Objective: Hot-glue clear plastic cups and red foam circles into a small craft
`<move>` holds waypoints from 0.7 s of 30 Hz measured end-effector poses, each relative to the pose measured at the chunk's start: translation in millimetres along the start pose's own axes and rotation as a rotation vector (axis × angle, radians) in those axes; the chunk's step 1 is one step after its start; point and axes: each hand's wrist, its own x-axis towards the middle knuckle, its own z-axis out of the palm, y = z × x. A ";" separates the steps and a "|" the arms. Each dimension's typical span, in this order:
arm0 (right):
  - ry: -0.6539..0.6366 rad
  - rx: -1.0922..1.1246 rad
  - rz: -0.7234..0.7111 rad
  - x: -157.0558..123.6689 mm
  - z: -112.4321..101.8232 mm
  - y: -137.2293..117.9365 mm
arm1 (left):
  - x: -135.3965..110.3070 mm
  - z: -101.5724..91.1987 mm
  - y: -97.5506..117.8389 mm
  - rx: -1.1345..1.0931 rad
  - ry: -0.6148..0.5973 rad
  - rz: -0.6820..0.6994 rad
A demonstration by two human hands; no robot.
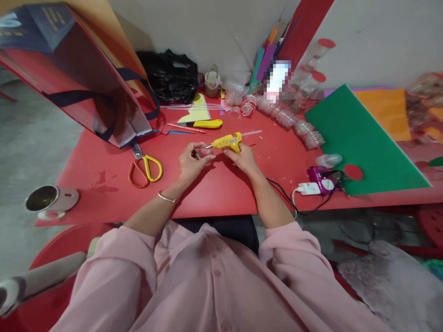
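Note:
My right hand (243,158) is closed around the handle of a yellow hot glue gun (226,142), a clear glue stick (252,133) poking out of its back. The gun's metal nozzle points left, at a small clear plastic cup (204,150) that looks reddish. Thumb and fingers of my left hand (190,161) pinch this cup just above the red tabletop. Whether the nozzle touches the cup, I cannot tell. Left of my left hand lie scissors (145,170) with one red and one yellow handle loop. Beyond both hands rests a yellow utility knife (207,124).
Stacked clear plastic cups (284,116) curve along the back right, near a green sheet (367,147). A purple power socket (323,180) with cables sits at right. A large paper bag (79,69) leans at left; a mug (51,199) stands by the left edge.

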 end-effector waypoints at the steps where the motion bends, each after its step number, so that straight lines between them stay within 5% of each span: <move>1: -0.012 0.001 0.007 0.2 -1.5 -0.3 | -0.5 1.2 -0.9 -0.016 -0.007 -0.009; 21: -0.119 -0.129 0.029 1.8 -21.8 1.3 | -3.7 2.8 -14.6 0.129 -0.066 0.101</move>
